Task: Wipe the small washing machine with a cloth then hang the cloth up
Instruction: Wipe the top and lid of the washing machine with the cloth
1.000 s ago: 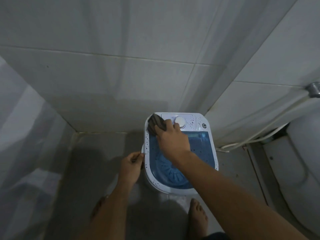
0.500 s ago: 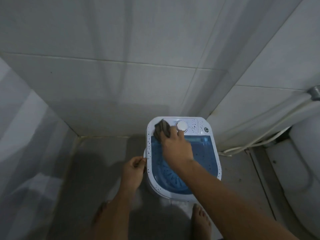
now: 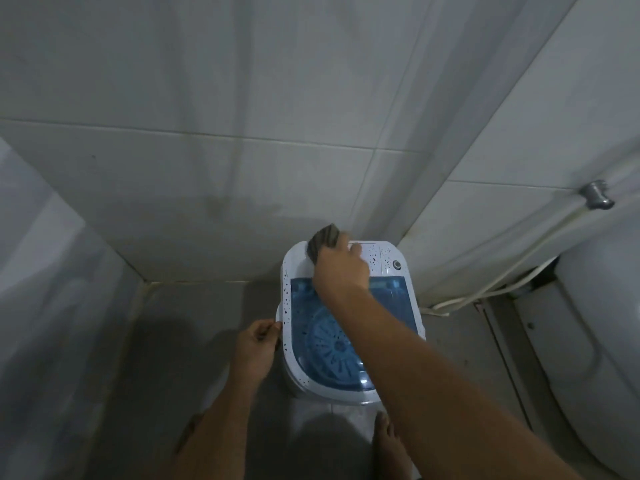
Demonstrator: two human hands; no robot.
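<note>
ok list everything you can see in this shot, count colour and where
small white plastic washing machine with a translucent blue lid: 1, white and blue with dark specks, on the floor in the corner
crumpled grey cloth: 1, grey, on the machine's back left corner, under the right hand
round grey button: 1, back right of the machine's control panel
white hoses: more than one, along the right wall down to the floor
metal wall fitting: 1, silver, right wall
white rounded fixture: 1, far right, partly cut off
tiled walls: white, behind and right
floor: grey
bare feet: 2, bottom centre
left hand: 1, at the machine's left edge
right hand: 1, grip on the cloth
</note>
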